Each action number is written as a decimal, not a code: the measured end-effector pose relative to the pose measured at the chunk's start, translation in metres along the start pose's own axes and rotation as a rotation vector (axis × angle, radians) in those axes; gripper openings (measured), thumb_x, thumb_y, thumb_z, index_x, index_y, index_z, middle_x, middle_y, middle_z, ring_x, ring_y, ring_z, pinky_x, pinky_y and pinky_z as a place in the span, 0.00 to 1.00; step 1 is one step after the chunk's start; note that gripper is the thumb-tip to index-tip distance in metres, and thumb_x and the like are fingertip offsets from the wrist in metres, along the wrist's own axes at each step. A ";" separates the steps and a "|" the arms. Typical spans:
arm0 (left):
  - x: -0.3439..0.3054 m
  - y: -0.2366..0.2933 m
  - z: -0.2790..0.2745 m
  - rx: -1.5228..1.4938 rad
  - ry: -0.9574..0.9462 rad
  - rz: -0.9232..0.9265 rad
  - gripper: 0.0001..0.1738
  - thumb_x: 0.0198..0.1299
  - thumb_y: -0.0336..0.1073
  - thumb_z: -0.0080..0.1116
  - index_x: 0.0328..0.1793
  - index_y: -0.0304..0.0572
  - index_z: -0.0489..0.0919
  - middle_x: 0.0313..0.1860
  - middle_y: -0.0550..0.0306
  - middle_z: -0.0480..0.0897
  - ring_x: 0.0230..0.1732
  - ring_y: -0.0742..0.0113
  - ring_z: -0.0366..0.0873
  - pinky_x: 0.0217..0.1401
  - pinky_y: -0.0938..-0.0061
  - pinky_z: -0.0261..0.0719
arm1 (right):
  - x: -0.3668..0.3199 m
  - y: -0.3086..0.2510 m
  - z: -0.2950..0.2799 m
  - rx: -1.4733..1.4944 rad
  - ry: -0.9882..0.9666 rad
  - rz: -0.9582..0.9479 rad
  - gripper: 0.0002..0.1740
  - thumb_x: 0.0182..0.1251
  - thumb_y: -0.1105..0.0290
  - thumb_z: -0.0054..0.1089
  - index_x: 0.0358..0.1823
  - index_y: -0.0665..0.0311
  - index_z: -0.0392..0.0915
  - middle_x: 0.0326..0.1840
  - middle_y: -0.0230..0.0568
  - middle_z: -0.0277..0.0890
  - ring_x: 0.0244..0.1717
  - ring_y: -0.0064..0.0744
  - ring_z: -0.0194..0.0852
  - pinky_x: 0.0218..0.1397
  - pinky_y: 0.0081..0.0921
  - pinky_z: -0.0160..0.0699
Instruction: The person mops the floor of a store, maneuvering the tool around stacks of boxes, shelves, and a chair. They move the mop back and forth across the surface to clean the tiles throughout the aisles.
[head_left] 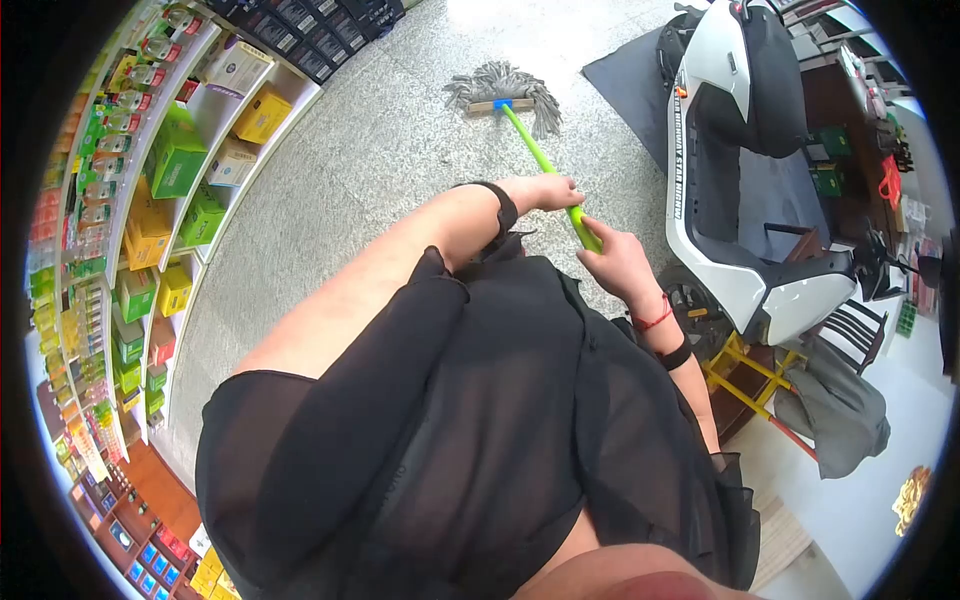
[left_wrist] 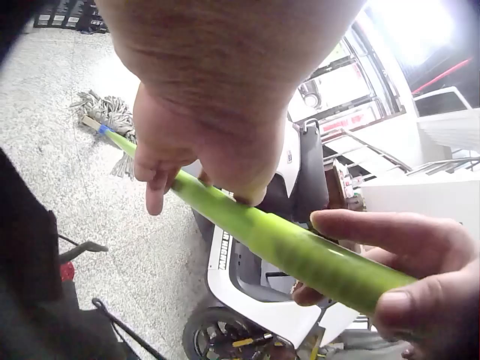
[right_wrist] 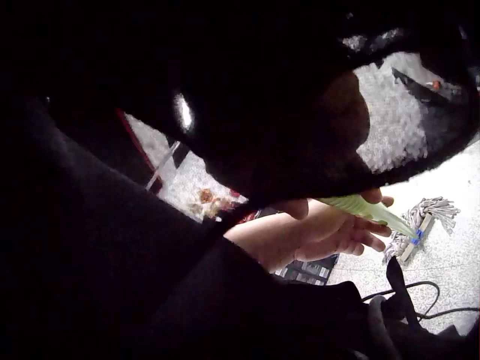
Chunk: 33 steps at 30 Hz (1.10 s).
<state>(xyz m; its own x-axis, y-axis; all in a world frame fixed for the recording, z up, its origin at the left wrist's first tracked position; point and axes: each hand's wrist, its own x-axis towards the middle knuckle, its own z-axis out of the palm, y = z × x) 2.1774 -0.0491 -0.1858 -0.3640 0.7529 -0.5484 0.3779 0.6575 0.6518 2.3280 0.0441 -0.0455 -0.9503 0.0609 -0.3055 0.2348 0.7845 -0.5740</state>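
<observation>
A bright green mop handle slants up across the head view to a mop head with grey strands, flat on the floor. Higher on the handle, my left hand grips it, fingers round the shaft. My right hand holds the thicker lower end, thumb along the top. In the left wrist view, the left hand covers part of the handle, and the right hand wraps its end. Black fabric hides most of the right wrist view, where the left hand and mop strands show.
Shelves with boxes and bottles line the left side. A white scooter stands at the right on a grey mat, near a yellow metal frame and a grey cloth. Dark boxes are stacked at the back left.
</observation>
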 end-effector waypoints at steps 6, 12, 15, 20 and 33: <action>0.034 0.028 -0.013 -0.019 0.040 -0.045 0.34 0.53 0.58 0.48 0.53 0.34 0.72 0.44 0.40 0.78 0.46 0.52 0.76 0.52 0.67 0.70 | 0.009 0.033 -0.031 0.047 0.054 -0.021 0.23 0.49 0.65 0.53 0.50 0.60 0.71 0.31 0.56 0.74 0.37 0.54 0.73 0.43 0.43 0.71; 0.062 0.042 -0.023 0.003 0.042 -0.034 0.30 0.49 0.57 0.47 0.38 0.33 0.80 0.34 0.42 0.80 0.40 0.51 0.78 0.47 0.64 0.72 | 0.021 0.044 -0.051 0.002 0.029 0.049 0.22 0.49 0.67 0.54 0.48 0.61 0.73 0.33 0.56 0.75 0.38 0.53 0.73 0.43 0.41 0.71; 0.075 0.053 -0.042 -0.013 -0.048 -0.079 0.33 0.49 0.56 0.51 0.48 0.31 0.75 0.40 0.40 0.79 0.43 0.52 0.77 0.49 0.67 0.71 | 0.035 0.054 -0.061 0.010 0.055 0.050 0.22 0.49 0.66 0.55 0.48 0.62 0.73 0.33 0.56 0.75 0.38 0.53 0.73 0.43 0.41 0.71; 0.124 0.052 -0.073 -0.011 -0.059 -0.064 0.32 0.48 0.58 0.52 0.44 0.33 0.78 0.36 0.41 0.80 0.41 0.51 0.77 0.47 0.64 0.72 | 0.077 0.070 -0.091 -0.050 0.059 0.039 0.21 0.48 0.66 0.56 0.47 0.60 0.73 0.33 0.55 0.75 0.38 0.53 0.73 0.43 0.43 0.71; 0.253 0.023 -0.202 -0.053 0.034 0.155 0.29 0.57 0.60 0.39 0.49 0.46 0.77 0.45 0.43 0.78 0.50 0.49 0.73 0.54 0.62 0.68 | 0.248 0.097 -0.216 -0.116 -0.176 -0.081 0.26 0.43 0.71 0.60 0.50 0.64 0.72 0.29 0.58 0.73 0.33 0.52 0.74 0.35 0.37 0.72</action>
<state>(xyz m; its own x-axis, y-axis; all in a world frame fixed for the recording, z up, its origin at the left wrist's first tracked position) 1.9222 0.1504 -0.2036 -0.3343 0.8429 -0.4217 0.3868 0.5307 0.7542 2.0712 0.2686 -0.0126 -0.9122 -0.1058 -0.3959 0.1245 0.8488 -0.5138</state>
